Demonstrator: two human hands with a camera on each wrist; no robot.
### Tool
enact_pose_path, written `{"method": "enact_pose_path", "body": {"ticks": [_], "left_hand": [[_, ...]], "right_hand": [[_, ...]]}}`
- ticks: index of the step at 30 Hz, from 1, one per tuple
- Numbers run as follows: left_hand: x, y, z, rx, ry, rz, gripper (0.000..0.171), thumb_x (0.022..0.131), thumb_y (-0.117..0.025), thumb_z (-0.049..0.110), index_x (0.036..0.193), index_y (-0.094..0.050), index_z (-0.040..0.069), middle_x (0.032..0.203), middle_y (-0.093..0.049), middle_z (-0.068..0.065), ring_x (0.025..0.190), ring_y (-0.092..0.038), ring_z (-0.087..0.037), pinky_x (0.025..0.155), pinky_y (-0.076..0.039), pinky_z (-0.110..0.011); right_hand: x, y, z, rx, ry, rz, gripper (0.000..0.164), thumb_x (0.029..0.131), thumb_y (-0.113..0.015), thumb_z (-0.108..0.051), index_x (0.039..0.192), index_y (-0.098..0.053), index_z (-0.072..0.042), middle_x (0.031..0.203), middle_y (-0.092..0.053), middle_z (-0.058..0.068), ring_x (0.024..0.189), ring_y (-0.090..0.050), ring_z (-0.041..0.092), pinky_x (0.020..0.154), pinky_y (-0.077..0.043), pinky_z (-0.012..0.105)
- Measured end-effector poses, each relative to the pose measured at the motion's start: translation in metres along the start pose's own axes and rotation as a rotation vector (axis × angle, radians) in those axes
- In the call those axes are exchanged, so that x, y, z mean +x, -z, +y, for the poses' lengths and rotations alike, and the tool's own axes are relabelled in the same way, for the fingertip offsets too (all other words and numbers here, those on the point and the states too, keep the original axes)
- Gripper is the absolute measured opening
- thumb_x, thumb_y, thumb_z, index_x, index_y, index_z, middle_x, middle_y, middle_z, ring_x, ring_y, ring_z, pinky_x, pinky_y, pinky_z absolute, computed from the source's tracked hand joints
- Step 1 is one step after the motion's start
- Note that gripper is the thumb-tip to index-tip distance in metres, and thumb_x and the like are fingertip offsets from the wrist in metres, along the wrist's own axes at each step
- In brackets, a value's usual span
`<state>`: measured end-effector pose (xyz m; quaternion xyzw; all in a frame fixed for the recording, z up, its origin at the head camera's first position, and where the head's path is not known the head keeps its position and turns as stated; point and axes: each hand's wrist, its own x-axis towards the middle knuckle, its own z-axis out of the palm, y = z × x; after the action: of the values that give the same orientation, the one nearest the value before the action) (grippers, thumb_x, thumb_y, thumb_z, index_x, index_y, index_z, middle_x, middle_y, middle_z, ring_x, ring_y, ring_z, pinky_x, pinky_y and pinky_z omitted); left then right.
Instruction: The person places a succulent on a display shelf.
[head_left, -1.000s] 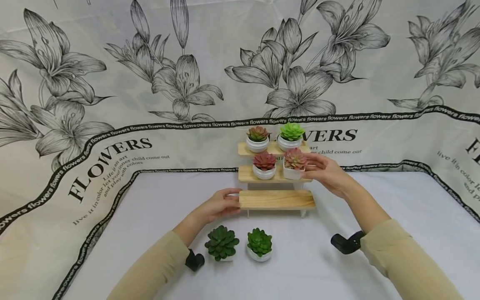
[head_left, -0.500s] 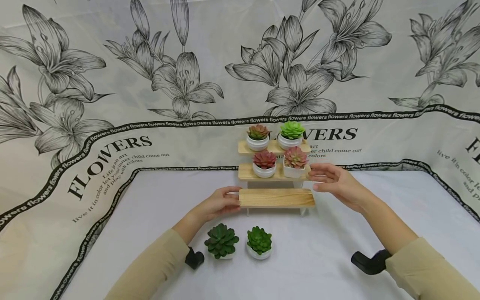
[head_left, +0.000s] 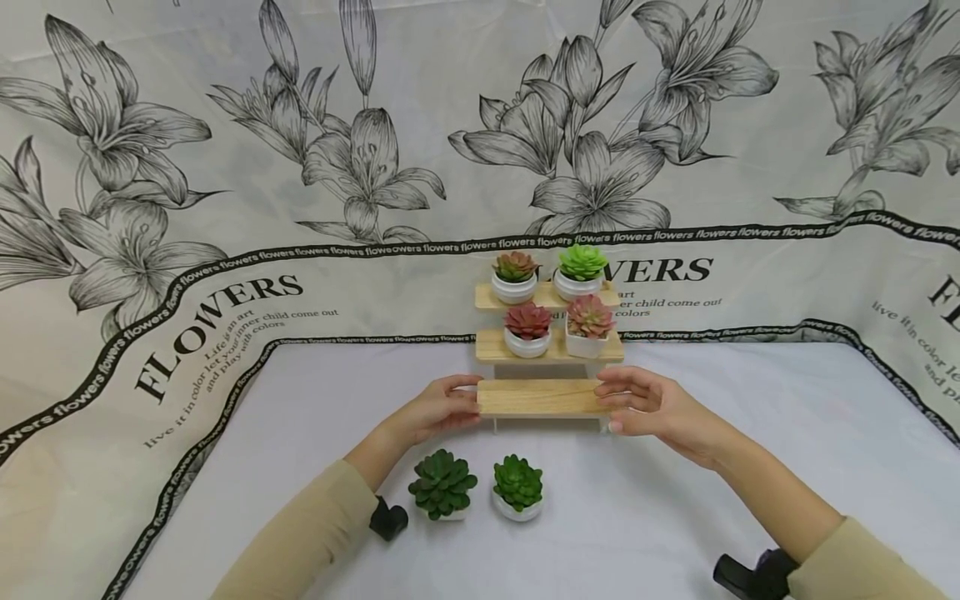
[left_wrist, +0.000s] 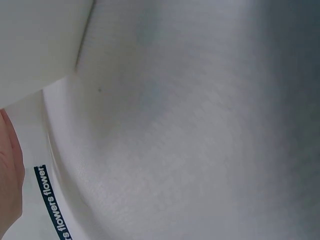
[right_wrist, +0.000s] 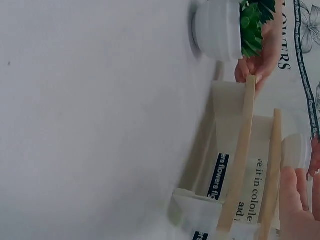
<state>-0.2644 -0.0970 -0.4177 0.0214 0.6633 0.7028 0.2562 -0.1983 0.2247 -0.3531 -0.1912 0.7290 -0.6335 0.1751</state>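
The wooden stand (head_left: pixel 558 358) is up on the white cloth (head_left: pixel 622 533), w/ 4 little plants on it: the brownish plant (head_left: pixel 515 268) & the lime plant (head_left: pixel 582 263) up top, the dark red plant (head_left: pixel 527 320) & the pink plant (head_left: pixel 589 317) on the mid shelf (head_left: pixel 489 350). The dark green plant (head_left: pixel 442 483) & the mid green plant (head_left: pixel 518 483) sit on the cloth in front. The L hand (head_left: pixel 437 407) has its fingers curled at the left end of the btm shelf (head_left: pixel 536 398) & seems to pinch it. The R hand (head_left: pixel 654 408) is at the other end, fingers a bit bent & loose, thumb apart, w/ nothing in it; can't tell if it touches the wood. To do this well, I'd say keep the stand steady, touch both ends softly & go slow, bc a bump could tip the pots above. Mind the L sleeve (head_left: pixel 300 533) too, it's v. near the dark green plant.
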Motion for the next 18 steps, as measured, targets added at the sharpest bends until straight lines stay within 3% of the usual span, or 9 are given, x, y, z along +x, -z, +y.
{"method": "enact_pose_path", "body": {"ticks": [4, 12, 18], "left_hand": [[0.0, 0.0, 0.001, -0.004, 0.0, 0.0, 0.055, 0.087, -0.055, -0.008, 0.139, -0.039, 0.001, 0.124, -0.052, -0.024, 0.086, -0.061, -0.017, 0.077, -0.056, -0.027], [0.0, 0.0, 0.001, -0.006, 0.01, -0.008, 0.056, 0.088, -0.054, -0.008, 0.14, -0.037, 0.001, 0.129, -0.048, -0.024, 0.091, -0.061, -0.019, 0.081, -0.055, -0.028], [-0.001, 0.0, 0.002, -0.013, 0.006, -0.01, 0.055, 0.088, -0.054, -0.008, 0.14, -0.037, 0.001, 0.129, -0.048, -0.024, 0.091, -0.061, -0.018, 0.082, -0.055, -0.029]], "right_hand": [[-0.002, -0.009, 0.007, 0.044, 0.015, -0.053, 0.06, 0.084, -0.063, 0.0, 0.135, -0.033, 0.008, 0.126, -0.046, 0.02, 0.112, -0.052, 0.02, 0.091, -0.05, 0.029], [0.0, -0.03, 0.023, 0.097, -0.031, -0.136, 0.064, 0.083, -0.065, 0.0, 0.135, -0.031, 0.012, 0.122, -0.049, 0.012, 0.114, -0.051, 0.025, 0.094, -0.047, 0.029], [0.005, -0.045, 0.038, 0.114, -0.063, -0.183, 0.065, 0.081, -0.066, -0.001, 0.135, -0.031, 0.012, 0.126, -0.045, 0.022, 0.117, -0.046, 0.036, 0.097, -0.046, 0.037]]}}
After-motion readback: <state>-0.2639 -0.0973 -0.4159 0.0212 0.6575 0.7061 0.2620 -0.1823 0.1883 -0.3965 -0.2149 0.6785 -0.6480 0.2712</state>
